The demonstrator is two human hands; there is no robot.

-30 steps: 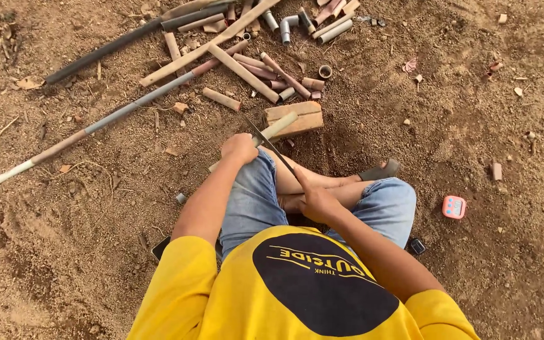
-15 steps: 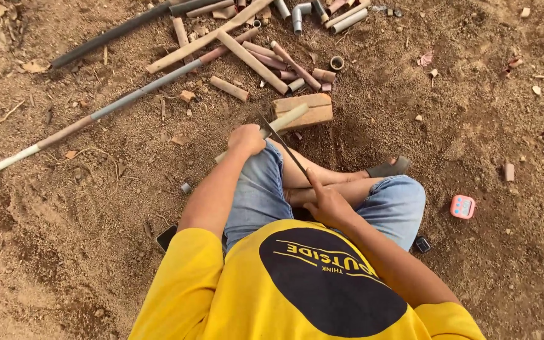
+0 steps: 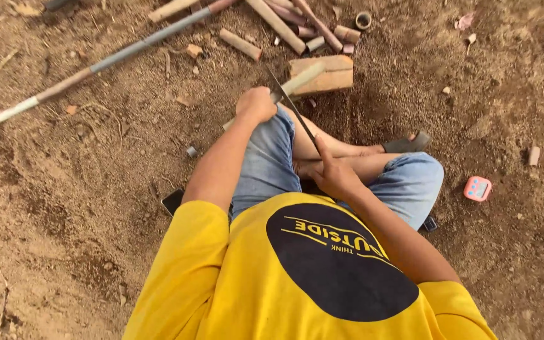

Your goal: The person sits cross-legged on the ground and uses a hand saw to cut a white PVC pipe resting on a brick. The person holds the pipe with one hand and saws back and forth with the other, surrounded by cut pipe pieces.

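I sit cross-legged on bare earth in a yellow shirt and jeans. My left hand [image 3: 256, 104] is closed around a pale split bamboo stick [image 3: 302, 78], whose far end rests on a wooden block [image 3: 330, 74]. Over my lap, my right hand [image 3: 335, 176] grips the handle of a long dark blade [image 3: 289, 102]. The blade slants up and to the left and meets the stick just beside my left hand.
Several cut bamboo pieces [image 3: 284, 25] lie beyond the block. A long pole [image 3: 96, 63] runs diagonally across the upper left. A small pink device [image 3: 477, 188] lies on the ground at right, a dark phone [image 3: 172, 201] by my left hip, and a sandal [image 3: 407, 144] on my foot.
The view has shifted so the block and bamboo pile sit higher in frame. Both hands keep their hold on stick and blade, and the blade stays against the stick.
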